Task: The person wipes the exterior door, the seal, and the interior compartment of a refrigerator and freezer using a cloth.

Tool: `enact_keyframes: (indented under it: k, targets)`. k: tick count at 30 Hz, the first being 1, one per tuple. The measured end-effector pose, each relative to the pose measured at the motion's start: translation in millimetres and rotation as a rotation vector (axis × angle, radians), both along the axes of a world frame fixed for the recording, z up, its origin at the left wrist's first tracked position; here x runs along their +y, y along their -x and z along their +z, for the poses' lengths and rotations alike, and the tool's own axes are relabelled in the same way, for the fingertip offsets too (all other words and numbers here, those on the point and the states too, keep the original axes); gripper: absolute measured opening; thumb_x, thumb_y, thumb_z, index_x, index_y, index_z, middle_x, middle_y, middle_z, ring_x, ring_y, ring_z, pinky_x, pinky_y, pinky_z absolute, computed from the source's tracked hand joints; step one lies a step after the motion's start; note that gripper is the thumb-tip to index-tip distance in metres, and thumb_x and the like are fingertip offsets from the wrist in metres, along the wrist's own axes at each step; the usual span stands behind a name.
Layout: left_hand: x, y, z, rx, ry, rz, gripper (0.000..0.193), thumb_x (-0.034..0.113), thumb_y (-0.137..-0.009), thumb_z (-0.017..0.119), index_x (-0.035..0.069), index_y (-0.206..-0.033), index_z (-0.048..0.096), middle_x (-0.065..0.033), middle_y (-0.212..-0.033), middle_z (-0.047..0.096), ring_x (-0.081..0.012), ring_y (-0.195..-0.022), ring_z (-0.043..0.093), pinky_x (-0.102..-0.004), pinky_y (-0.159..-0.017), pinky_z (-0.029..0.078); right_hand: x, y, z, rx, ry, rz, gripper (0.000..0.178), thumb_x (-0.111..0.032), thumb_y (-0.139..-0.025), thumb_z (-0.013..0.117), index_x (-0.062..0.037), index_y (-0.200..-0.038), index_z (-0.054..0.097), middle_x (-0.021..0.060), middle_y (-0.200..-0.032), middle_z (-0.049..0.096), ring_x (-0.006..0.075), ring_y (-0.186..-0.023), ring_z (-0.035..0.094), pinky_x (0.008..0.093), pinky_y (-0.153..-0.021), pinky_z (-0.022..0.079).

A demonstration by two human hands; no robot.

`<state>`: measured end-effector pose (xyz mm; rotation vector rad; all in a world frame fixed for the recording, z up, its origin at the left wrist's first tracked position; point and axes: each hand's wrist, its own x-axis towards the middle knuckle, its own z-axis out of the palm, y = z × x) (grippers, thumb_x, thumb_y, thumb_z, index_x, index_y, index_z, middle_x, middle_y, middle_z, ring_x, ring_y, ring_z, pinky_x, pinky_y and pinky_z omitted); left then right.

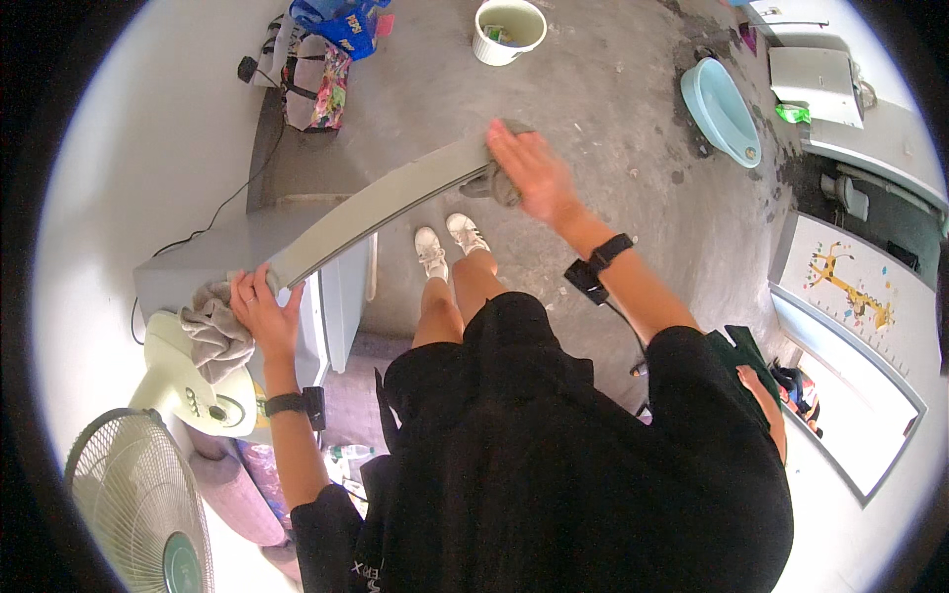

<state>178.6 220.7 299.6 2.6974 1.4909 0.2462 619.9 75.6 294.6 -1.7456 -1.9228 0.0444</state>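
Observation:
A long, flat grey panel [386,200] stretches between my hands, bent by the lens. My left hand [265,308] is closed around its near left end, with the thumb on the underside. Right beside those fingers hangs a crumpled grey cloth [215,334]; whether the hand also grips it I cannot tell. At the far right end, my right hand [534,170] is wrapped over the panel with a second grey cloth [504,186] folded around that end, showing above and below the edge. Some of the fingers are hidden by the cloth.
Left of me are a grey cabinet-like box [188,277] and a pale green fan [148,494]. Ahead on the concrete floor stand a white bucket [494,51], a floral bag [318,89] and a light blue basin [717,109]. A cable [219,212] runs along the left wall.

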Motion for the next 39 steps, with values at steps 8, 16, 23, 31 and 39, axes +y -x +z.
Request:
enact_keyframes:
  k: [8,16,23,31,39]
  targets:
    - [1.5,-1.4,4.2,0.062,-0.041,0.026,0.062,0.034,-0.072,0.081,0.010,-0.124,0.058,-0.0141,-0.123,0.053,-0.0369,-0.127,0.041,-0.0511,-0.106,0.031,1.3,-5.7,-1.2,0.112,0.040,-0.031,0.069,0.001,-0.073,0.063,-0.0014,-0.139,0.044,0.0175,-0.145,0.045,0.0382,-0.114,0.052,0.0470,-0.100,0.042]
    - [-7.1,-6.3,14.7,0.003,-0.004,0.033,0.064,0.034,-0.071,0.080,0.012,-0.126,0.056,-0.0143,-0.125,0.050,-0.0356,-0.128,0.040,-0.0499,-0.107,0.031,11.8,90.8,-10.5,0.135,-0.006,0.062,0.068,0.004,-0.071,0.060,0.0055,-0.136,0.043,0.0220,-0.147,0.040,0.0421,-0.117,0.049,0.0510,-0.101,0.040]
    - [-6.4,0.7,-1.5,-0.016,-0.055,0.010,0.065,0.032,-0.070,0.081,0.014,-0.128,0.056,-0.0113,-0.126,0.051,-0.0324,-0.128,0.041,-0.0505,-0.106,0.033,1.0,94.2,-16.2,0.344,-0.032,0.259,0.062,0.006,-0.067,0.062,-0.0026,-0.128,0.054,0.0207,-0.138,0.051,0.0392,-0.117,0.052,0.0470,-0.103,0.041]
    - [-2.3,-9.2,12.6,-0.029,-0.102,-0.127,0.063,0.040,-0.078,0.074,0.020,-0.135,0.054,-0.0062,-0.128,0.055,-0.0273,-0.123,0.047,-0.0497,-0.103,0.030,-64.7,95.0,67.7,0.733,-0.618,-0.873,0.022,-0.007,-0.093,0.058,-0.0053,-0.115,0.053,0.0050,-0.107,0.058,0.0158,-0.101,0.058,0.0291,-0.079,0.052]
    - [1.1,-14.5,-14.4,-0.027,-0.322,-0.151,0.040,0.045,-0.088,0.063,0.020,-0.118,0.066,-0.0053,-0.112,0.068,-0.0241,-0.111,0.058,-0.0487,-0.100,0.031,-83.6,119.2,-36.1,0.769,-0.549,-0.832,0.043,0.005,-0.077,0.073,-0.0055,-0.112,0.050,0.0046,-0.105,0.053,0.0184,-0.096,0.054,0.0324,-0.088,0.045]
